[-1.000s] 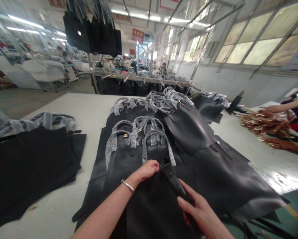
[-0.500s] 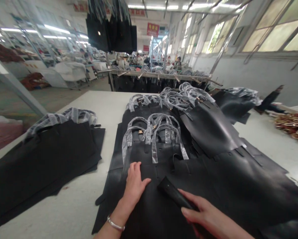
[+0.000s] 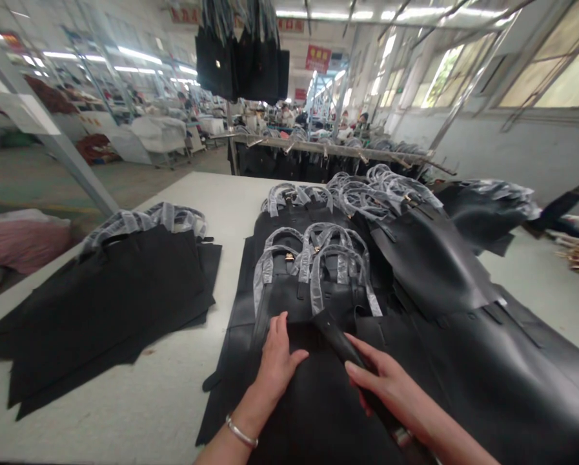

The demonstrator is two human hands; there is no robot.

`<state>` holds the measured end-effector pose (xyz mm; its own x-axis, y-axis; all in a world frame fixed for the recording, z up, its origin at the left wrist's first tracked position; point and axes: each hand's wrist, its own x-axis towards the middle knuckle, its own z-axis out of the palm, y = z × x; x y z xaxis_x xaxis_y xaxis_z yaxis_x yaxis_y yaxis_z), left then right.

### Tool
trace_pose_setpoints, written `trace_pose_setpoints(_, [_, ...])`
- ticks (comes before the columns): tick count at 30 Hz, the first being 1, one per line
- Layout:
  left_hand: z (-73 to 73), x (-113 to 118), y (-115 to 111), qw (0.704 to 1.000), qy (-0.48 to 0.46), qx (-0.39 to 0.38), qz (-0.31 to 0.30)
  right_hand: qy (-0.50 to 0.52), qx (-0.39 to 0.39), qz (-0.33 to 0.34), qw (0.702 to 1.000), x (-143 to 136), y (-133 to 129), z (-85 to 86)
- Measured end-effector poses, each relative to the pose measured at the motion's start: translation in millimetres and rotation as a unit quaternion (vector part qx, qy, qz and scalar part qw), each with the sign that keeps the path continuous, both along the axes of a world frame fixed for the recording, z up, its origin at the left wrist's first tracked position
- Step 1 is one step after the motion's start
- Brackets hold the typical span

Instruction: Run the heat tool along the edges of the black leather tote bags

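My left hand point(image 3: 279, 352) rests flat on a black leather bag panel point(image 3: 313, 387), fingers out and thumb apart. My right hand point(image 3: 381, 378) is wrapped round a long black tool point(image 3: 335, 332) with a wider, flattened front end; a metallic band shows behind the hand, and I cannot make out its exact kind. The front end is at the panel's upper edge, just right of my left hand, beside a plastic-wrapped handle point(image 3: 317, 284). More wrapped handles and a small gold clasp point(image 3: 290, 257) lie just beyond on the same pile.
Another pile of black bag panels point(image 3: 119, 290) lies to the left on the pale table point(image 3: 173, 374). More black bags point(image 3: 425, 252) are heaped at the right. Beyond the table stands a metal rack point(image 3: 328, 152); black bags point(image 3: 241, 64) hang overhead. A post point(image 3: 71, 148) rises at left.
The tool's front end has moved forward to the panel's upper edge, and my right hand has moved with it. The whole view has shifted, so the scene sits farther right.
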<state>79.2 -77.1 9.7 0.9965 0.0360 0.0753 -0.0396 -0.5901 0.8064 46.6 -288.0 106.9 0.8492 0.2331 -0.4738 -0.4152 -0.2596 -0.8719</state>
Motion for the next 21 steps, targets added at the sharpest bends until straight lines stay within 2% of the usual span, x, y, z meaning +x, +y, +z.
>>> trace_pose_setpoints(2, [-2.3, 3.2, 1.7, 0.998, 0.013, -0.05, 0.025, 0.008, 0.0, 0.007, 1.0, -2.2, -4.5, 7.5])
trace_pose_setpoints(4, [-4.4, 7.9, 4.4, 0.989, 0.036, -0.139, 0.048, 0.028, 0.0, 0.015, 1.0, -6.0, -9.4, 13.3])
trace_pose_setpoints(7, [-4.2, 13.2, 6.5, 0.951, 0.093, -0.287, 0.066, 0.044, 0.004, 0.019, 0.999, -12.4, -10.6, 16.2])
trace_pose_setpoints(9, [-0.6, 13.1, 4.8, 0.933, 0.109, -0.337, 0.066, 0.047, 0.006, 0.024, 0.999, -14.7, -6.4, 17.0])
trace_pose_setpoints(14, [11.5, 4.7, -5.5, 0.897, 0.12, -0.425, 0.021, 0.044, 0.032, 0.042, 0.998, -11.2, 5.3, 23.3])
trace_pose_setpoints(17, [14.3, 1.0, -8.3, 0.898, 0.112, -0.425, 0.006, 0.018, 0.05, 0.027, 0.998, -10.0, 4.4, 26.8])
trace_pose_setpoints(21, [8.8, 3.2, -11.4, 0.91, 0.088, -0.403, -0.044, -0.012, 0.074, 0.057, 0.996, -9.0, 1.2, 26.5])
